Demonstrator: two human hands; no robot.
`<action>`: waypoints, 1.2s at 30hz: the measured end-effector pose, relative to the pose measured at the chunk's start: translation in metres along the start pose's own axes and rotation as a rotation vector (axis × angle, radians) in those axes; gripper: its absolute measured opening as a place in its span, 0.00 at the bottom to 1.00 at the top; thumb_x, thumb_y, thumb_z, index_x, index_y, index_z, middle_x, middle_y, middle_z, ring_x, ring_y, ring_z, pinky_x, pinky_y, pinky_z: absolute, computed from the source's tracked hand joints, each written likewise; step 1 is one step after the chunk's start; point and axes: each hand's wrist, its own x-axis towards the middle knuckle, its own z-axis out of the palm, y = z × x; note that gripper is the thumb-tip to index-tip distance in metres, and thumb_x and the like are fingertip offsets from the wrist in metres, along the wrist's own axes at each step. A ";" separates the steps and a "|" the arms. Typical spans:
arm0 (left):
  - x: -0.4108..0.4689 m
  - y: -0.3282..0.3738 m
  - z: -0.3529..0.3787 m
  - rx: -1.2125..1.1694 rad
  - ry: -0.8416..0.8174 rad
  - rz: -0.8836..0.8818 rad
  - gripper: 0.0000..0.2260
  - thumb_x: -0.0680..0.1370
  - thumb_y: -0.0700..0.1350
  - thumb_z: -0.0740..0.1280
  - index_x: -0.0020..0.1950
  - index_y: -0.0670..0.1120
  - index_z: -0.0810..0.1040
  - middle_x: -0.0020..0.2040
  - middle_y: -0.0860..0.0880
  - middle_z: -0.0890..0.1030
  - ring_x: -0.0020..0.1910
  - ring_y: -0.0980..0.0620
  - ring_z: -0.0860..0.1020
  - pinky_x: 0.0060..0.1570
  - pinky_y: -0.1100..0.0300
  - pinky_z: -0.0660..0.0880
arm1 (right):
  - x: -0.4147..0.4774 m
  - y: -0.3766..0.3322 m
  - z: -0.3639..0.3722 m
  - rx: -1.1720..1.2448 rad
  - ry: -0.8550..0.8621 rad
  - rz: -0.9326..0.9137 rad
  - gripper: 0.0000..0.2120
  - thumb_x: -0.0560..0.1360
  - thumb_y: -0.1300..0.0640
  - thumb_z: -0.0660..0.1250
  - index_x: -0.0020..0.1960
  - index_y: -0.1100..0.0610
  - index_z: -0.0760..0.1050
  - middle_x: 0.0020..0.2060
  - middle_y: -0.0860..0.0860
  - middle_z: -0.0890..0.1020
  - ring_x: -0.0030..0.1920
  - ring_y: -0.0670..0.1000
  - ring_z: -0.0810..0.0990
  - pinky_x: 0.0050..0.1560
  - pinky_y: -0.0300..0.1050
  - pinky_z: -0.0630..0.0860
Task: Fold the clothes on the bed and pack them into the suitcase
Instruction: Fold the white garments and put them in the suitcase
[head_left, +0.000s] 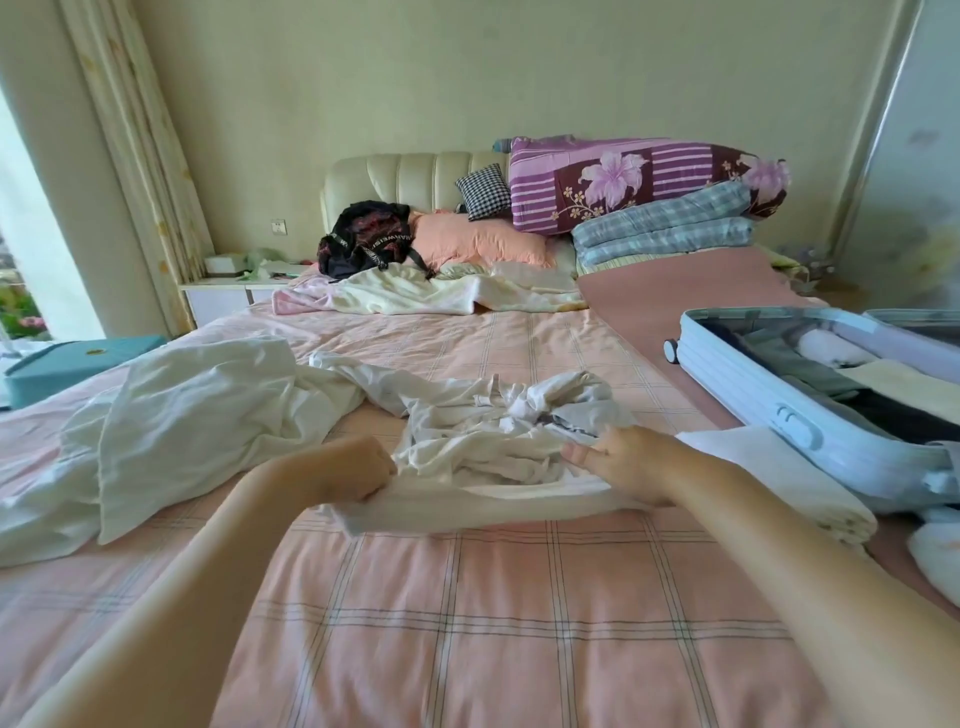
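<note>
1. Garment: white and crumpled, lying mid-bed on a pink plaid sheet. Its near hem is stretched into a flat band between the two hands.
2. Left grip: clenched on the left end of the hem, knuckles up.
3. Right grip: grasping the right end of the hem. The thumb lies on top and points left; the fingers are tucked under the cloth.
4. Suitcase: pale blue, open, on the right side of the bed, near the garment but apart from it. Folded and rolled pieces lie inside: white, yellow, grey and dark.
5. Folded white cloth: lies between the right grip and the suitcase, against the case's near wall.
6. Larger white cloth: loose heap to the left, its far edge trailing toward the garment.
7. Head of the bed: black backpack, orange pillow, stacked quilts.
</note>
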 end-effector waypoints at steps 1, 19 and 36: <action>-0.011 0.001 0.004 0.205 -0.097 -0.066 0.13 0.76 0.43 0.58 0.48 0.41 0.80 0.48 0.44 0.80 0.46 0.47 0.75 0.46 0.62 0.71 | -0.006 -0.001 -0.001 -0.074 -0.082 0.047 0.27 0.80 0.32 0.52 0.56 0.53 0.77 0.53 0.46 0.79 0.48 0.51 0.77 0.51 0.48 0.73; 0.001 0.018 0.063 0.110 0.458 0.133 0.15 0.79 0.40 0.61 0.64 0.50 0.73 0.58 0.48 0.78 0.55 0.45 0.75 0.51 0.54 0.69 | 0.026 0.019 0.060 -0.295 0.217 -0.018 0.29 0.83 0.50 0.59 0.80 0.50 0.51 0.71 0.57 0.73 0.67 0.59 0.74 0.58 0.51 0.72; -0.040 0.042 0.049 0.173 -0.263 0.283 0.06 0.72 0.52 0.73 0.45 0.59 0.78 0.40 0.59 0.78 0.38 0.60 0.75 0.39 0.65 0.69 | -0.058 0.052 0.000 -0.611 -0.070 0.099 0.06 0.70 0.59 0.63 0.37 0.51 0.67 0.35 0.46 0.71 0.41 0.52 0.74 0.42 0.43 0.70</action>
